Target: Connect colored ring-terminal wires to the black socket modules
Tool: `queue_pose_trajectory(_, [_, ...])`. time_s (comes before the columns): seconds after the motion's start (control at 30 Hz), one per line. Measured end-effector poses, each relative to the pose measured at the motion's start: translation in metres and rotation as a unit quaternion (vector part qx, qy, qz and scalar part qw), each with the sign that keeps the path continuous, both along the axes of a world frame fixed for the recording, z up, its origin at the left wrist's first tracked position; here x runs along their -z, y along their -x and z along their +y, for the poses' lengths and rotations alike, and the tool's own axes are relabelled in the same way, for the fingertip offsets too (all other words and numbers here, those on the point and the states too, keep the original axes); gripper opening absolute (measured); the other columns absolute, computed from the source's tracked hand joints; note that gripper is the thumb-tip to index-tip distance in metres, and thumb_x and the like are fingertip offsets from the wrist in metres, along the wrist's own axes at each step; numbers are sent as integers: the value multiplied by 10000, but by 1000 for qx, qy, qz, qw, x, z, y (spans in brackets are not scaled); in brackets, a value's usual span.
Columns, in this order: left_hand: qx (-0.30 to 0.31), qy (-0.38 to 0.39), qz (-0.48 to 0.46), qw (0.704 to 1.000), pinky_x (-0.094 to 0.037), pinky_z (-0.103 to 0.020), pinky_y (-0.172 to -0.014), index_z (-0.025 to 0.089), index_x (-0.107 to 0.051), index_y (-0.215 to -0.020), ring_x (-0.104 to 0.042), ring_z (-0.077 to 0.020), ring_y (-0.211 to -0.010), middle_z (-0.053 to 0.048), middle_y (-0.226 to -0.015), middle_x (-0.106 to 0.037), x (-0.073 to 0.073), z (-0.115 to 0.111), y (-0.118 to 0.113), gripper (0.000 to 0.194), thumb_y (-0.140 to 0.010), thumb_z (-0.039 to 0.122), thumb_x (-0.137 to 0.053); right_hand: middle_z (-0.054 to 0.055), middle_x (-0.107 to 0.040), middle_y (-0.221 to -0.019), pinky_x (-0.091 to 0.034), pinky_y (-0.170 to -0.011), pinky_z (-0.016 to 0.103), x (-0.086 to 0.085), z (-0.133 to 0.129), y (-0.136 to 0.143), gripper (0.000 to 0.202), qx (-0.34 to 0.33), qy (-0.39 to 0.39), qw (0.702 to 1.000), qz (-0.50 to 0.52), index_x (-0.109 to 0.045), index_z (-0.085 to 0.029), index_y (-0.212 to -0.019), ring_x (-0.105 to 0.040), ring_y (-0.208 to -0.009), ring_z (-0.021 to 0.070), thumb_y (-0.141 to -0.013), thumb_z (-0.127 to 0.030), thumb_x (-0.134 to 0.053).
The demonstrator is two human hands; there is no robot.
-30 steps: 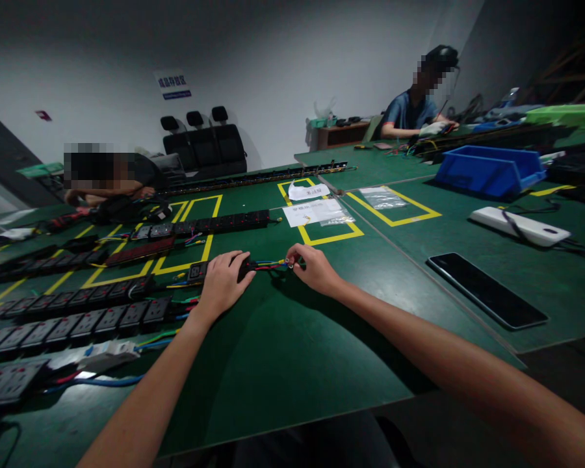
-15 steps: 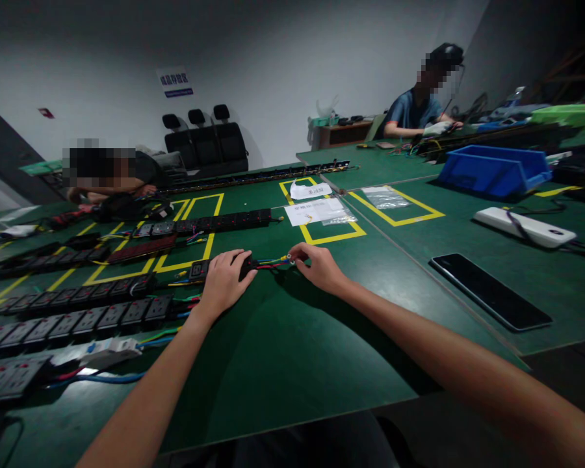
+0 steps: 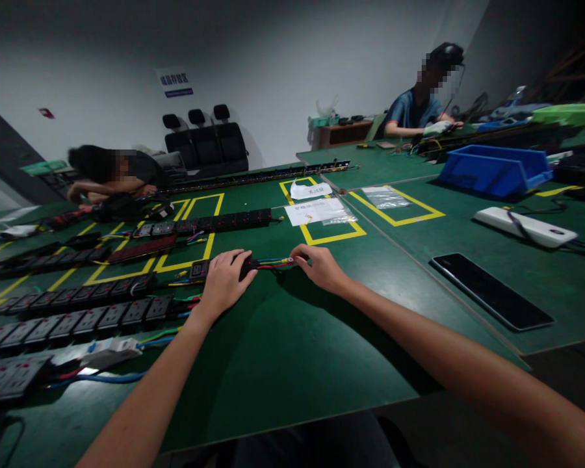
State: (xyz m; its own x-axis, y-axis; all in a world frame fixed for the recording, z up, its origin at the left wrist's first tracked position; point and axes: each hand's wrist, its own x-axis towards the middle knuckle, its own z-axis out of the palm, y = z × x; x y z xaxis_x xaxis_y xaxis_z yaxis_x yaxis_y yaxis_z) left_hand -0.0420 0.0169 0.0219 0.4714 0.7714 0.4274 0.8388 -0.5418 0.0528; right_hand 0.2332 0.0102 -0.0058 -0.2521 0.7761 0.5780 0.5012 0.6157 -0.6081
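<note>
My left hand point(image 3: 225, 279) is wrapped over the right end of a short black socket strip point(image 3: 198, 269), which lies on the green table point(image 3: 283, 351). From that end, thin coloured wires point(image 3: 272, 263) run to the right, blue, yellow-green and red among them. The thumb and index finger of my right hand point(image 3: 319, 268) pinch the wires' tips, where small metal terminals show. Left of my left hand lie several longer socket strips point(image 3: 112, 317) with loose wires at their ends.
Papers point(image 3: 314, 212) and a clear plastic bag point(image 3: 386, 197) lie by yellow tape outlines. At right are a phone point(image 3: 490, 290), a white power bank-like device point(image 3: 524, 227) and a blue bin point(image 3: 494, 172). One person point(image 3: 412, 110) sits far right; another point(image 3: 112, 172) leans at far left.
My right fingertips have shifted slightly at the wire ends, and the wires lie straighter and closer together. My left hand stays on the socket strip.
</note>
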Motion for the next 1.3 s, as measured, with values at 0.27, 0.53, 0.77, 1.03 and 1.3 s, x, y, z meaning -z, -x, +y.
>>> queue_pose_trajectory(0.27, [2, -5, 6, 1000, -432, -516, -1062, 192, -582, -1371, -560, -331, -1242, -154, -1340, -624, 0, 0, 0, 459, -974, 422, -558, 69, -756, -919, -509, -753, 317, -1, 0, -1, 154, 5, 3, 1000, 2, -683, -191, -848, -687, -813, 192, -831, -97, -562])
queue_pose_trajectory(0.53, [2, -6, 1, 1000, -430, -527, -1062, 214, -584, -1370, -562, -331, -1241, -147, -1343, -625, 1, 1, 0, 452, -967, 418, -563, 39, -722, -834, -497, -679, 296, -2, -3, 2, 183, 11, 19, 1000, 12, -650, -193, -979, -659, -718, 173, -811, -137, -604])
queue_pose_trajectory(0.77, [-1, -8, 11, 1000, -434, -514, -1061, 194, -578, -1372, -560, -329, -1238, -149, -1345, -623, 1, 1, 1, 459, -974, 421, -563, 38, -745, -805, -488, -638, 288, 0, -3, 3, 202, 13, 49, 998, 20, -650, -189, -1083, -687, -689, 178, -886, -207, -610])
queue_pose_trajectory(1.03, [-3, -11, 16, 1000, -433, -502, -1063, 190, -579, -1369, -560, -324, -1238, -147, -1341, -622, 1, 0, 1, 460, -981, 434, -555, 68, -750, -873, -471, -705, 321, -4, -8, 7, 202, 74, 15, 995, -62, -710, -189, -1069, -677, -773, 206, -898, -162, -608])
queue_pose_trajectory(1.3, [-1, -12, 13, 1000, -434, -509, -1060, 178, -584, -1368, -561, -330, -1235, -156, -1337, -625, 1, 1, 0, 461, -979, 423, -562, 27, -743, -768, -403, -610, 291, -2, -11, 15, 132, 91, 111, 989, -40, -688, -211, -1041, -644, -658, 186, -933, -215, -613])
